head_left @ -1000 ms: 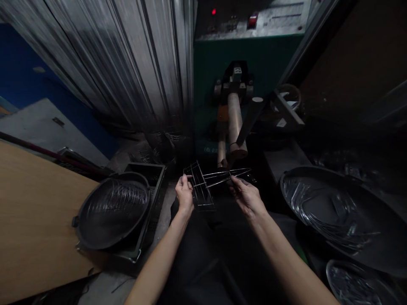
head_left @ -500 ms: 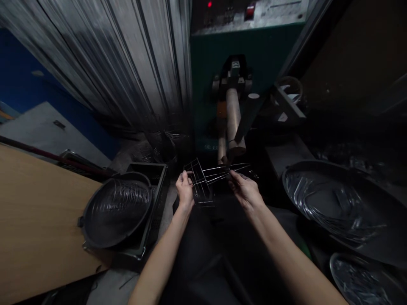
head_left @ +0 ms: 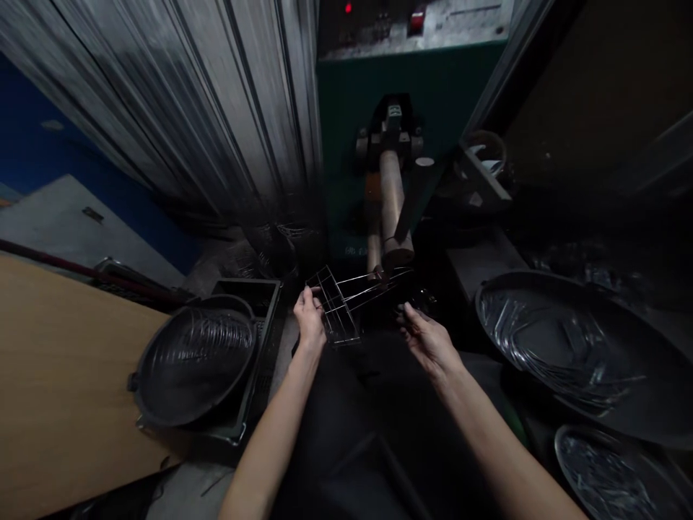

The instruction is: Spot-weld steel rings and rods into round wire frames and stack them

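While the light stays dim here, we can make out our left hand (head_left: 310, 318) with its grip clenched on the near end of a wire rack (head_left: 338, 307), holding it up in front of the green machine (head_left: 411, 130). The rack's long wires reach to the copper-coloured arm (head_left: 390, 209) of that machine and touch its tip. Our right hand (head_left: 430, 341) hangs just beside the rack, fingers loosely curled, grip released. A black basin of wire loops (head_left: 195, 357) sits left, by the wooden desk's (head_left: 59, 375) edge; another basin (head_left: 574, 354) lies right.
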The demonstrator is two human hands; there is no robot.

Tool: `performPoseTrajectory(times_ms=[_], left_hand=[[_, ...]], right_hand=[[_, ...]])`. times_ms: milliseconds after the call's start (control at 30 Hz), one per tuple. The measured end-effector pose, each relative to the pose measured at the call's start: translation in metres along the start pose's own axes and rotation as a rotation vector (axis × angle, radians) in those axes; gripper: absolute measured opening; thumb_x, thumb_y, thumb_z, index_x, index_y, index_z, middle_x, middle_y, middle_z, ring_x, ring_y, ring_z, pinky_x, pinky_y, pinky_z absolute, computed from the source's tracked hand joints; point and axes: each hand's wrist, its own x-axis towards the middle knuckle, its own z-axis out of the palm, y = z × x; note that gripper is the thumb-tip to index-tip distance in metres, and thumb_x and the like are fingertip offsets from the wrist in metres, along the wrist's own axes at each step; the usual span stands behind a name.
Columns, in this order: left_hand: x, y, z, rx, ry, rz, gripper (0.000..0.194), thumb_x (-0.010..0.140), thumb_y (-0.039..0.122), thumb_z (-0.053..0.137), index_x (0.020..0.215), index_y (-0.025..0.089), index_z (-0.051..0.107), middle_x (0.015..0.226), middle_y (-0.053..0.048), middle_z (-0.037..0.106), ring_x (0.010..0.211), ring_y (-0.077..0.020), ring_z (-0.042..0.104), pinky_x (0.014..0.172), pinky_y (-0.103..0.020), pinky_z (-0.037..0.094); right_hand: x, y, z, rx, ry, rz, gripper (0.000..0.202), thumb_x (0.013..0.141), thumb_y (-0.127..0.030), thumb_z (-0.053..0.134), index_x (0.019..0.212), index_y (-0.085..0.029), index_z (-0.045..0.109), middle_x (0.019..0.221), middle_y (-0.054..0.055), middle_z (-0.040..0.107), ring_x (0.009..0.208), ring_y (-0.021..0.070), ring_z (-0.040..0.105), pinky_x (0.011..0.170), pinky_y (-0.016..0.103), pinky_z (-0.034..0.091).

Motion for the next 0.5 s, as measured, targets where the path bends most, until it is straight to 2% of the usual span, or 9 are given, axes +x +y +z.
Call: performPoseTrajectory(times_ms=[133, 200, 267, 333, 400, 467, 500], left_hand=[[0.002, 0.004, 0.002, 0.029, 0.007, 0.016, 0.039, 0.077, 0.051, 0.059, 0.078, 0.013, 0.059, 0.045, 0.011, 0.027, 0.037, -0.0017, 0.021, 0.038, -0.015, 0.015], [0.003, 0.004, 0.003, 0.032, 0.003, 0.016, 0.038, 0.078, 0.051, 0.057, 0.078, 0.013, 0.058, 0.045, 0.01, 0.027, 0.037, -0.0019, 0.021, 0.038, -0.015, 0.015], [0.001, 0.004, 0.001, 0.042, -0.012, 0.034, 0.037, 0.08, 0.051, 0.056, 0.077, 0.014, 0.057, 0.045, 0.01, 0.027, 0.037, -0.0024, 0.021, 0.039, -0.015, 0.015], [-0.006, 0.002, -0.004, 0.076, -0.028, 0.068, 0.036, 0.082, 0.05, 0.054, 0.077, 0.015, 0.057, 0.046, 0.01, 0.027, 0.038, -0.0034, 0.021, 0.039, -0.016, 0.016], [-0.022, -0.003, -0.015, 0.144, -0.044, 0.12, 0.034, 0.084, 0.049, 0.051, 0.078, 0.016, 0.058, 0.046, 0.009, 0.028, 0.039, -0.0046, 0.023, 0.041, -0.017, 0.018], [-0.044, -0.011, -0.03, 0.247, -0.094, 0.156, 0.031, 0.084, 0.045, 0.053, 0.077, 0.017, 0.061, 0.046, 0.007, 0.031, 0.041, -0.0059, 0.026, 0.043, -0.018, 0.023], [-0.055, -0.015, -0.038, 0.299, -0.136, 0.151, 0.028, 0.083, 0.043, 0.055, 0.076, 0.017, 0.063, 0.047, 0.006, 0.034, 0.042, -0.0066, 0.029, 0.045, -0.019, 0.026]], right_hand=[[-0.009, 0.005, -0.005, -0.097, -0.041, -0.029, 0.029, 0.054, -0.029, 0.085, 0.065, -0.015, 0.063, 0.057, -0.002, 0.057, 0.046, 0.0058, 0.05, 0.037, 0.013, 0.039], [-0.023, 0.009, -0.006, -0.301, -0.13, -0.135, 0.031, 0.057, -0.038, 0.082, 0.065, -0.015, 0.063, 0.051, -0.004, 0.053, 0.043, 0.0062, 0.045, 0.035, 0.015, 0.035], [-0.043, 0.012, -0.004, -0.562, -0.236, -0.299, 0.028, 0.066, -0.042, 0.075, 0.067, -0.016, 0.064, 0.051, -0.002, 0.054, 0.044, 0.0084, 0.046, 0.039, 0.018, 0.036], [-0.061, 0.011, 0.0, -0.776, -0.326, -0.492, 0.02, 0.075, -0.038, 0.067, 0.072, -0.018, 0.067, 0.06, 0.0, 0.061, 0.052, 0.0116, 0.053, 0.048, 0.021, 0.041], [-0.069, 0.005, 0.007, -0.882, -0.397, -0.659, 0.011, 0.078, -0.03, 0.063, 0.079, -0.021, 0.069, 0.075, 0.002, 0.067, 0.066, 0.0151, 0.059, 0.063, 0.025, 0.046], [-0.064, -0.005, 0.014, -0.895, -0.404, -0.727, 0.01, 0.076, -0.024, 0.064, 0.083, -0.024, 0.071, 0.086, 0.002, 0.068, 0.08, 0.0183, 0.061, 0.077, 0.027, 0.046], [-0.056, -0.01, 0.017, -0.885, -0.377, -0.715, 0.01, 0.073, -0.023, 0.066, 0.082, -0.025, 0.071, 0.087, 0.002, 0.068, 0.084, 0.0195, 0.061, 0.08, 0.028, 0.045]])
